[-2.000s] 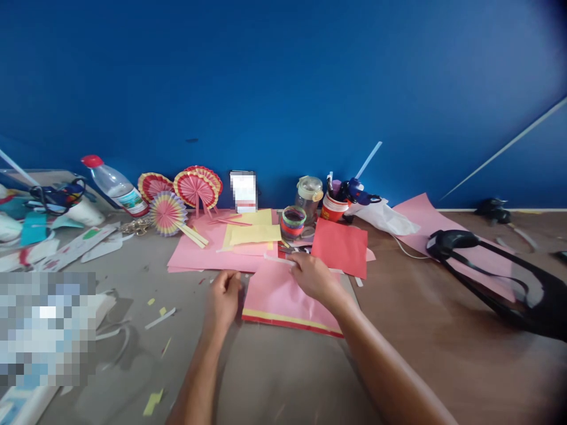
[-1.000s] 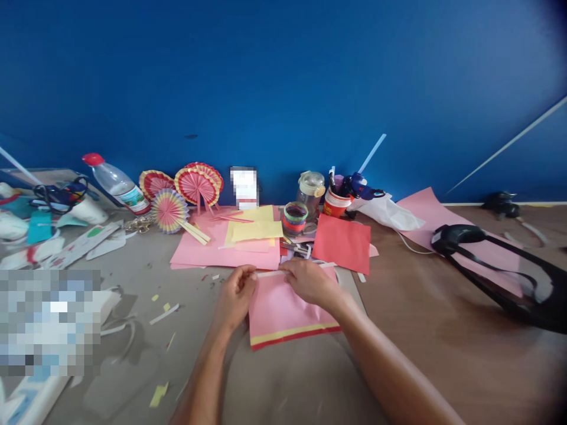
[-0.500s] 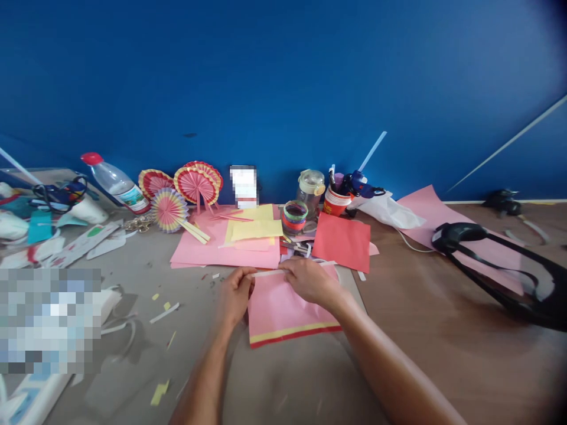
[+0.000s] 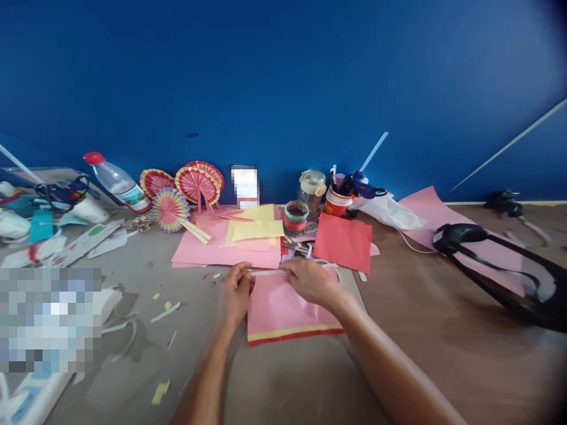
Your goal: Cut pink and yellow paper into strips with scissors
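A pink paper sheet [image 4: 283, 310] with a yellow and a red band along its near edge lies on the table before me. Along its far edge runs a thin white strip [image 4: 268, 272]. My left hand [image 4: 233, 293] pinches the strip's left end at the sheet's far left corner, fingers closed. My right hand [image 4: 310, 280] rests over the sheet's far right part, fingers curled on the strip's other end.
Behind lie pink and yellow sheets [image 4: 230, 245], a red sheet [image 4: 343, 242], paper fans [image 4: 195, 183], a water bottle [image 4: 116, 182], a jar [image 4: 310, 189], tape rolls [image 4: 296, 216], a cup of pens [image 4: 336, 200]. A black strap [image 4: 496, 265] lies right. Paper scraps [image 4: 165, 311] litter the left.
Both hands moved to the sheet's far edge and brought the white strip along it. The sheet turned from a slant to nearly square with me. Over the last second little has shifted.
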{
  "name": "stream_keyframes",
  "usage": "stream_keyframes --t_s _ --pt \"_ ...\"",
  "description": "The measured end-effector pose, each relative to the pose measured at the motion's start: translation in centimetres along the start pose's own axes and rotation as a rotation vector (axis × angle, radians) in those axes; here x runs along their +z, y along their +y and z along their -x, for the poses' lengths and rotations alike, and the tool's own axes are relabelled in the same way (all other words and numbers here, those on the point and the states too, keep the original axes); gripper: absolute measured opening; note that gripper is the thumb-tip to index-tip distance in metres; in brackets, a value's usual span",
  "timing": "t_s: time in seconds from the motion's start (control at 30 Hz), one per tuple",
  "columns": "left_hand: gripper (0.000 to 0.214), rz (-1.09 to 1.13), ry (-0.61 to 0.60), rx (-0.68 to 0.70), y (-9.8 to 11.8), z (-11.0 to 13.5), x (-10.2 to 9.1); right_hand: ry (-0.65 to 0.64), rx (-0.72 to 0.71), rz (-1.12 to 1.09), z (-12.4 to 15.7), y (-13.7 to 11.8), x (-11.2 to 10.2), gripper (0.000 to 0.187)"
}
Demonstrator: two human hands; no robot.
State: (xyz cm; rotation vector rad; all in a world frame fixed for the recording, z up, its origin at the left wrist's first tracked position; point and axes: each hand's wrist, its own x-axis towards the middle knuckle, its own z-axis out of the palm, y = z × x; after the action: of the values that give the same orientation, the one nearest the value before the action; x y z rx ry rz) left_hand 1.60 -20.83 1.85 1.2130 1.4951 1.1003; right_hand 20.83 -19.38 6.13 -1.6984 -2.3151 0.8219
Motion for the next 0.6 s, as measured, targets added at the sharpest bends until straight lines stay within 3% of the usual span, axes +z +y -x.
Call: stream_keyframes --t_s 0.27,0.43,0.6 --pt "0.027 0.007 0.022 -0.008 0.16 0.07 0.04 0.008 0.017 -0.016 0.02 0.00 -0.02 0.033" --pt "0.027 -0.125 0.089 0.047 -0.28 0.04 -0.29 0.010 0.029 0.009 0.16 0.14 -0.16 0.033" --pt "0.031 -0.122 0.171 0.064 0.27 0.00 -0.37 0.119 0.097 -0.064 0.33 0.63 -0.86 0.033"
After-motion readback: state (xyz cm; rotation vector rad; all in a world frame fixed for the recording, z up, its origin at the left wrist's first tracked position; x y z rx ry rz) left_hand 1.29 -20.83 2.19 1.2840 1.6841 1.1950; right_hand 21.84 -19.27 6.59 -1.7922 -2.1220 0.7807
